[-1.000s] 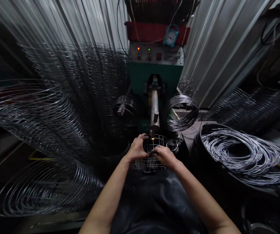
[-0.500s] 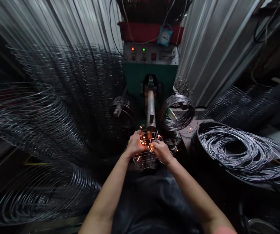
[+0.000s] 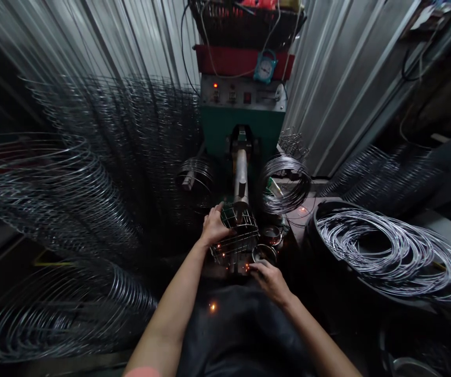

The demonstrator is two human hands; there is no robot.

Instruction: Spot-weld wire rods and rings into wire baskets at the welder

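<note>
My left hand [image 3: 214,226] grips the left side of a small wire basket [image 3: 241,242] under the metal arm [image 3: 241,175] of a green machine [image 3: 217,123]. Lower and to the right, my right hand [image 3: 270,280] is closed around a thin wire ring [image 3: 264,246], which stands beside the basket. Small orange sparks glow around the basket's lower part and near the right fingertips. A red light shows on the machine's panel.
Coiled wire [image 3: 286,183] hangs right of the machine arm, with a darker coil [image 3: 194,178] on the left. A black tub [image 3: 318,209] holds many loose wire rings. Tall stacks of wire rings [image 3: 91,173] fill the left side.
My right hand has left the basket and moved down, now with a ring. The bright sparks at the arm's tip have died down, and the panel's green light is off.
</note>
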